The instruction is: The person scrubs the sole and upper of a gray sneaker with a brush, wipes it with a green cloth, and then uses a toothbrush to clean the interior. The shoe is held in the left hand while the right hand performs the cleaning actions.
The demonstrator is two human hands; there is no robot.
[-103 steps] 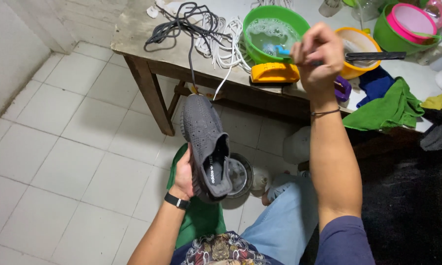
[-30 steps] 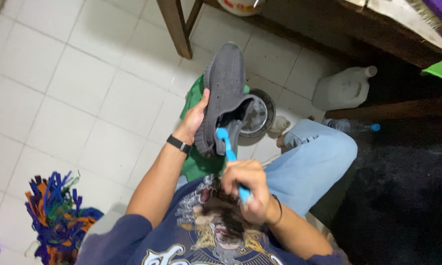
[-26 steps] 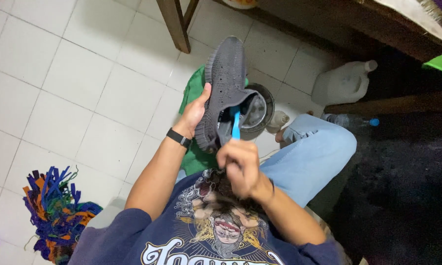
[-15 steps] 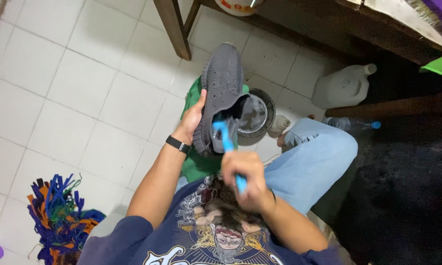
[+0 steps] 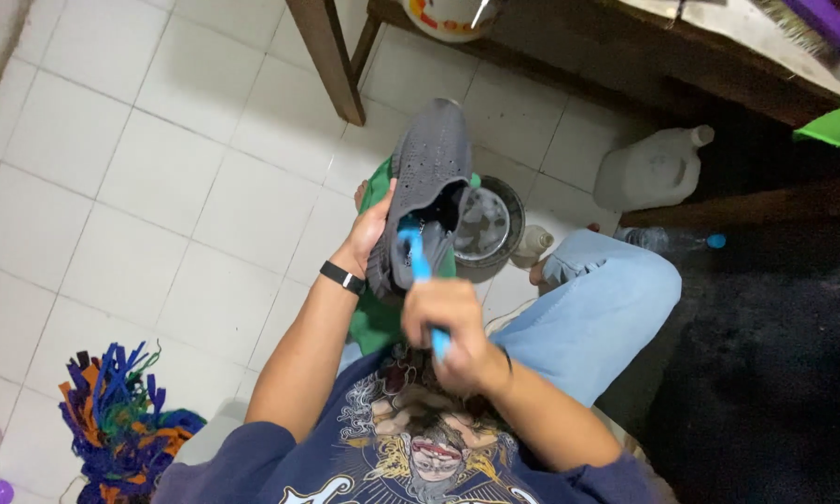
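My left hand (image 5: 368,238) grips the grey shoe (image 5: 424,182) by its side, held above my lap, toe pointing far. My right hand (image 5: 452,331) clenches a blue brush (image 5: 418,271), its head apparently at the shoe's opening; a round metal bowl (image 5: 485,224) sits just right on the floor.

You are sitting in what is looking like a home utility or wash corner; white floor tiles (image 5: 131,177) are spreading around you; a worn wooden table (image 5: 625,56) is standing ahead; a white plastic jug (image 5: 648,170) and a multicoloured mop head (image 5: 121,420) are lying on the floor
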